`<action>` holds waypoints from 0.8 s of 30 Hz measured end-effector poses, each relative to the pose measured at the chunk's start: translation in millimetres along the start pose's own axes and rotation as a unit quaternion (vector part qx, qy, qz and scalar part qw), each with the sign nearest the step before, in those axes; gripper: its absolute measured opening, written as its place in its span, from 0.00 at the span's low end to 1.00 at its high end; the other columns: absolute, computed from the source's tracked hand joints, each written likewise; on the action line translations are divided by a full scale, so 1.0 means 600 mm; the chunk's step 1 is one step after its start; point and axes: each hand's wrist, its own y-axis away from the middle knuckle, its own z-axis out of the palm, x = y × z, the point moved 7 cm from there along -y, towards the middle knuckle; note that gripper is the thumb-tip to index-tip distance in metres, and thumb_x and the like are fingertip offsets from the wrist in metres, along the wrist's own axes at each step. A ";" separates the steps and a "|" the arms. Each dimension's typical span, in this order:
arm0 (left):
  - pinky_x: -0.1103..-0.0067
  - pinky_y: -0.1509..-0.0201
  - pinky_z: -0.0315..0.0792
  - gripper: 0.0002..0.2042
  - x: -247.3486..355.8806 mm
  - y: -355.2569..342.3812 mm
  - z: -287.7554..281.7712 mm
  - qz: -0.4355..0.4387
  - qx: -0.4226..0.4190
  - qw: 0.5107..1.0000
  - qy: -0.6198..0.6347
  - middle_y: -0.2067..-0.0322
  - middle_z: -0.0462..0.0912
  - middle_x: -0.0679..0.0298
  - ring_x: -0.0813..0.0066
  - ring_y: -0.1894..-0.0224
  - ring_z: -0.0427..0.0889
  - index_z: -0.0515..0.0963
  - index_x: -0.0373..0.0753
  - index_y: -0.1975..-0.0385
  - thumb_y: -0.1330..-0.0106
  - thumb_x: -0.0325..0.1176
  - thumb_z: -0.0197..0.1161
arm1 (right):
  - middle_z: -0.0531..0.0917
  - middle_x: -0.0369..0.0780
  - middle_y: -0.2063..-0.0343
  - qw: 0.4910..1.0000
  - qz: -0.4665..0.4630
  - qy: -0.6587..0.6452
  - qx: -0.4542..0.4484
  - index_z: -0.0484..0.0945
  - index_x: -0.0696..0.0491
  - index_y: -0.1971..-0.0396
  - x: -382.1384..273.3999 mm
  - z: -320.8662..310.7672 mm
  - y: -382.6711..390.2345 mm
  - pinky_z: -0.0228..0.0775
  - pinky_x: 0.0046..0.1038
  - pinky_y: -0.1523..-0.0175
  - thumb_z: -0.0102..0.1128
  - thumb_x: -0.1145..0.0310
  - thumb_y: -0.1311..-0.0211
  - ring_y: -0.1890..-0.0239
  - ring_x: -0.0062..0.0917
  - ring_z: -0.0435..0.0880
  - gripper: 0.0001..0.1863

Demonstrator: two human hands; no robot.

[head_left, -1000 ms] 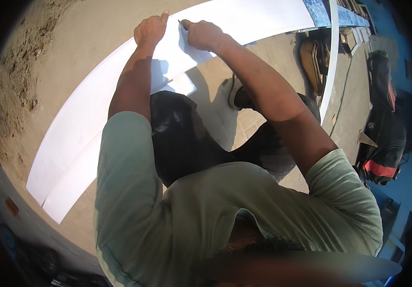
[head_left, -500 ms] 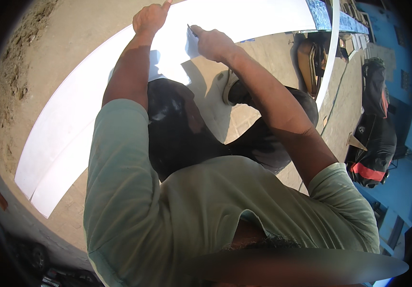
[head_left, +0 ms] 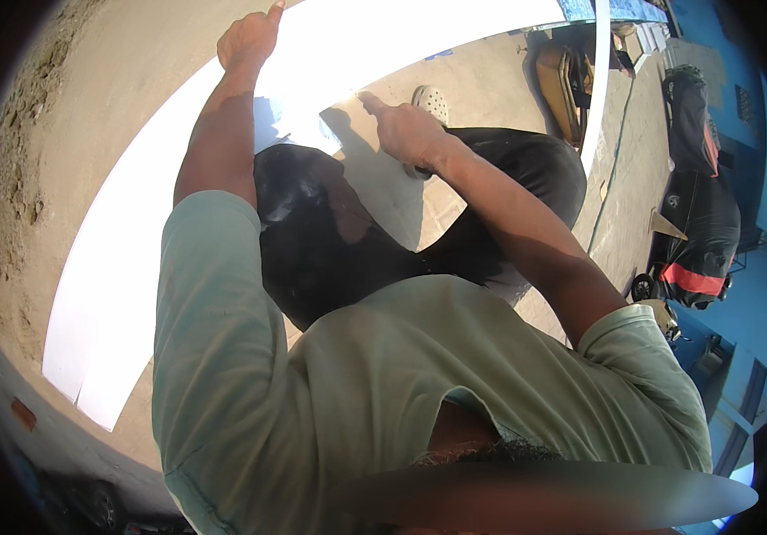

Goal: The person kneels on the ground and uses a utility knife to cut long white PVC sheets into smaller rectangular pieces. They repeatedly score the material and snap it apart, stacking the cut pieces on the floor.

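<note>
1. Drawn back off the white sheet (head_left: 330, 53) since the earlier frame, the right hand (head_left: 410, 134) was seen above the ground (head_left: 486, 80); the dark pointed tip shown at its fingers before could no longer be made out.
2. Smooth and thin, the sheet was laid in a long curve over the sandy ground, its surface bleached by sunlight; a short slit was shown in its lower-left end.
3. At the sheet's outer edge, the left hand (head_left: 248, 40) was placed, its fingers curled and thumb extended; whether the sheet was pinched in that grip could not be told.
4. In the right grip, the index finger was stretched forward and the others were folded; whether anything was held could not be told.
5. Beside the right hand, a pale perforated clog (head_left: 431, 103) was partly exposed.
</note>
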 end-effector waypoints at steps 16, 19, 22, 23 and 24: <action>0.54 0.36 0.82 0.37 0.010 0.012 -0.039 -0.037 -0.046 0.998 0.007 0.49 0.96 0.52 0.48 0.41 0.93 0.95 0.46 0.47 0.11 0.68 0.41 | 0.95 0.55 0.53 0.976 -0.016 -0.103 0.189 0.70 0.40 0.15 -0.056 -0.133 -0.228 0.89 0.52 0.40 0.50 0.68 0.19 0.50 0.53 0.96 0.34; 0.53 0.35 0.82 0.37 0.010 0.010 -0.040 -0.032 -0.056 0.998 0.014 0.47 0.96 0.50 0.45 0.39 0.92 0.95 0.47 0.45 0.11 0.69 0.42 | 0.95 0.55 0.52 0.973 -0.015 -0.114 0.198 0.69 0.40 0.15 -0.057 -0.121 -0.229 0.89 0.53 0.40 0.51 0.68 0.19 0.49 0.54 0.96 0.35; 0.53 0.36 0.82 0.37 0.012 0.010 -0.043 -0.025 -0.047 0.999 0.011 0.48 0.96 0.50 0.45 0.40 0.93 0.95 0.47 0.45 0.11 0.69 0.42 | 0.95 0.56 0.53 0.975 -0.030 -0.104 0.193 0.69 0.41 0.14 -0.074 -0.121 -0.231 0.89 0.53 0.40 0.49 0.69 0.20 0.49 0.55 0.96 0.35; 0.53 0.36 0.82 0.37 0.012 0.011 -0.043 -0.025 -0.045 0.999 0.010 0.49 0.96 0.50 0.45 0.41 0.93 0.95 0.46 0.45 0.11 0.69 0.43 | 0.95 0.55 0.52 0.978 -0.028 -0.090 0.185 0.68 0.42 0.14 -0.081 -0.123 -0.234 0.89 0.53 0.41 0.48 0.69 0.21 0.49 0.54 0.96 0.36; 0.53 0.36 0.83 0.37 0.012 0.011 -0.044 -0.025 -0.043 0.999 0.006 0.49 0.96 0.50 0.45 0.42 0.93 0.95 0.46 0.46 0.11 0.69 0.43 | 0.95 0.55 0.52 0.980 -0.025 -0.081 0.182 0.68 0.42 0.14 -0.088 -0.127 -0.237 0.89 0.52 0.41 0.48 0.69 0.21 0.49 0.53 0.97 0.36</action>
